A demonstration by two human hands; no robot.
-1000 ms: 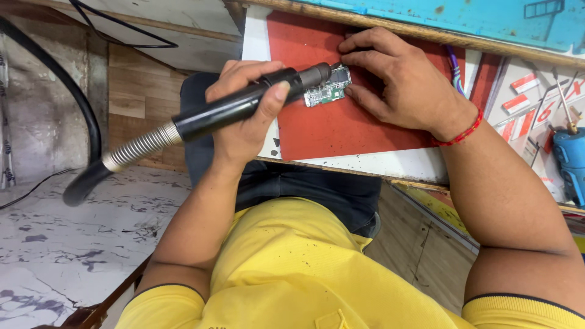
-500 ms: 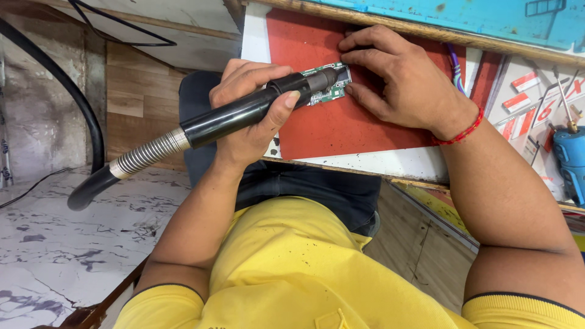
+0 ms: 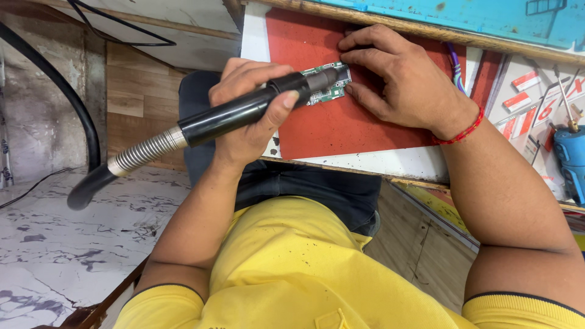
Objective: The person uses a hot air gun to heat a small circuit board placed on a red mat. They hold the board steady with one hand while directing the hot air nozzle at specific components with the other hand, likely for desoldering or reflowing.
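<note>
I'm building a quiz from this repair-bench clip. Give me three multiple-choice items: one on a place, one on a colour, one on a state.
1. Where does the circuit board lie?
A. on the red mat
B. on the floor
C. on the lap

2. What colour is the wrist band?
A. green
B. red
C. white

3. How is the black tool held?
A. lying loose
B. gripped by the left hand
C. gripped by the right hand

Answers: 1 A, red surface surrounds the board. 2 B, red beads on the right wrist. 3 B, left fingers wrap its handle while the right hand steadies the board.

I cannot see most of the circuit board (image 3: pixel 334 88): the black tool's nozzle (image 3: pixel 317 79) covers it. The blue device (image 3: pixel 571 161) is cut by the right edge.
</note>
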